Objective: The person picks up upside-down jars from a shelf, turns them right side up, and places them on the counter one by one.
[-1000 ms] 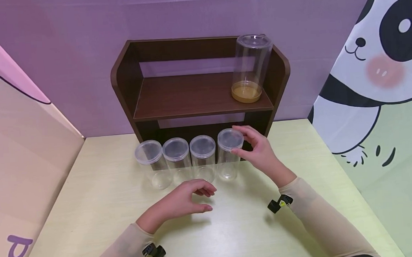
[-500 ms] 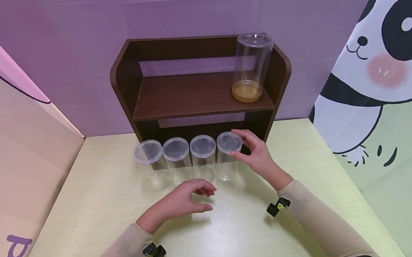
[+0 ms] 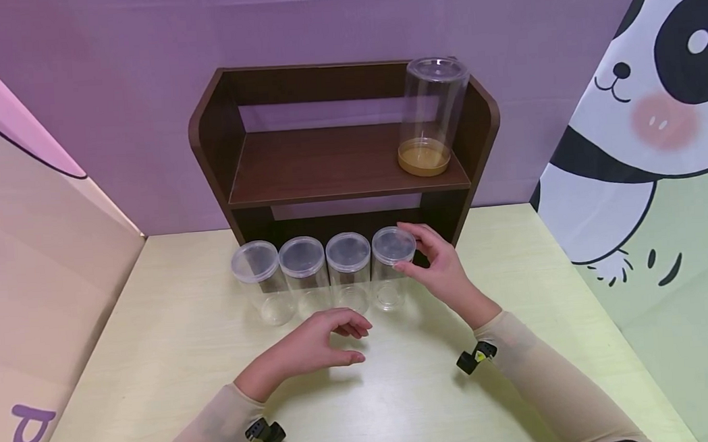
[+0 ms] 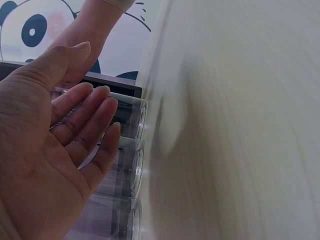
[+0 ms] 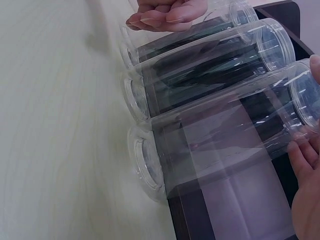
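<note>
Several clear plastic jars with lids stand upright in a row on the table. My right hand (image 3: 442, 263) holds the rightmost jar (image 3: 389, 279) at its lid, thumb on the near side and fingers on the far side. That jar stands close beside its left neighbour (image 3: 350, 279). In the right wrist view, the held jar's base (image 5: 147, 165) is down at the tabletop. My left hand (image 3: 313, 345) hovers over the table in front of the row, holding nothing. Its fingers are relaxed, with the palm facing the camera in the left wrist view.
Behind the jars stands a dark brown two-tier shelf (image 3: 326, 162). A taller clear container (image 3: 435, 108) with a tan base stands at the right end of its upper board. Printed cloths hang at both sides, one with a panda (image 3: 640, 129).
My right hand has shifted the rightmost jar slightly left and toward me, narrowing the gap to its neighbour. Over the last half second it is nearly still. My left hand has not moved.
</note>
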Demonstrator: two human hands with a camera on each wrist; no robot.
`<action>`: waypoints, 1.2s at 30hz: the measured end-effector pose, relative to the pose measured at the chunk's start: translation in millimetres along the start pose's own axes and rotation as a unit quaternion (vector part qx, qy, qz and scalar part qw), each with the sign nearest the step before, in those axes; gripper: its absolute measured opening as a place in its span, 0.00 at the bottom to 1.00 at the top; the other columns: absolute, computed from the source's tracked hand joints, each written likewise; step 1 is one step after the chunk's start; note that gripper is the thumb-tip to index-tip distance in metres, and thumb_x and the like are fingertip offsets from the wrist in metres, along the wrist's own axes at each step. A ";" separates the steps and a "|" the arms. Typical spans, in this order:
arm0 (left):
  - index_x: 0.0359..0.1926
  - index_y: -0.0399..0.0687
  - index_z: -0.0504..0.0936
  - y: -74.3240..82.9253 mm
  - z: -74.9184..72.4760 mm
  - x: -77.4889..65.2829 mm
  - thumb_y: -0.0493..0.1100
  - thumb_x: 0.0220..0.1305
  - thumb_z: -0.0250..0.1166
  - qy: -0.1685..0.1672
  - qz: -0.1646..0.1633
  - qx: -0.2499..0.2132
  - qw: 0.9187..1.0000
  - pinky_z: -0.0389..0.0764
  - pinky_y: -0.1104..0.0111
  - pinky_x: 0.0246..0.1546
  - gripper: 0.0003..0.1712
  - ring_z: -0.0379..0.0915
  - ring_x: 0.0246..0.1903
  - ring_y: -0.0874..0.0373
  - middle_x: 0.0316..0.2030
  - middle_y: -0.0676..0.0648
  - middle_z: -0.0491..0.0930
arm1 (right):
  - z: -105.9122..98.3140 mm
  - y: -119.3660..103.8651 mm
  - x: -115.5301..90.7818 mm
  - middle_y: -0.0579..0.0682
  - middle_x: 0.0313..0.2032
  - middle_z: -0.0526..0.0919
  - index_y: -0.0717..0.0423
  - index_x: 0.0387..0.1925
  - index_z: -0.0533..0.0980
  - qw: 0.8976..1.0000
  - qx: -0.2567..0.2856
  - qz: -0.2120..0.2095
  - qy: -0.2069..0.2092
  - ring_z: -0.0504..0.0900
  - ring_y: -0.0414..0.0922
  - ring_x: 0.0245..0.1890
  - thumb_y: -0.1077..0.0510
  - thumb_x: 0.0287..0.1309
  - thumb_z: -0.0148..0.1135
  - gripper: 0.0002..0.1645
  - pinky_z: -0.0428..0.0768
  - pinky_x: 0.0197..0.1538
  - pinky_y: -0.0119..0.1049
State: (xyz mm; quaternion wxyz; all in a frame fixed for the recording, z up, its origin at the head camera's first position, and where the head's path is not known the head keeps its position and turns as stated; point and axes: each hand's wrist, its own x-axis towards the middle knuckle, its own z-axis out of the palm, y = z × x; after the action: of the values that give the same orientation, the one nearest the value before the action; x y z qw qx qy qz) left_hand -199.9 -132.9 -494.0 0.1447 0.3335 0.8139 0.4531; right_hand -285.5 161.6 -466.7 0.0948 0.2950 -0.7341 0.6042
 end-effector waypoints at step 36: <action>0.63 0.42 0.85 4.5 -2.3 -1.9 0.45 0.69 0.81 0.010 0.010 0.003 1.000 0.84 0.58 0.64 0.26 0.85 0.54 0.53 0.53 0.44 0.89 | -17.3 -21.9 -2.9 0.64 0.65 0.76 0.72 0.67 0.75 0.995 -0.030 -0.096 0.031 0.77 0.54 0.67 0.82 0.53 0.77 0.38 0.78 0.73 0.38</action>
State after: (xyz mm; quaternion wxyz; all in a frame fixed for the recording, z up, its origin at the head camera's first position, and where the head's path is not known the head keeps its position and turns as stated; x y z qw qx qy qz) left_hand -197.9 -134.0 -489.1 0.1311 0.3373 0.8133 0.4555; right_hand -274.9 176.7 -445.6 0.1833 0.3423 -0.7169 0.5791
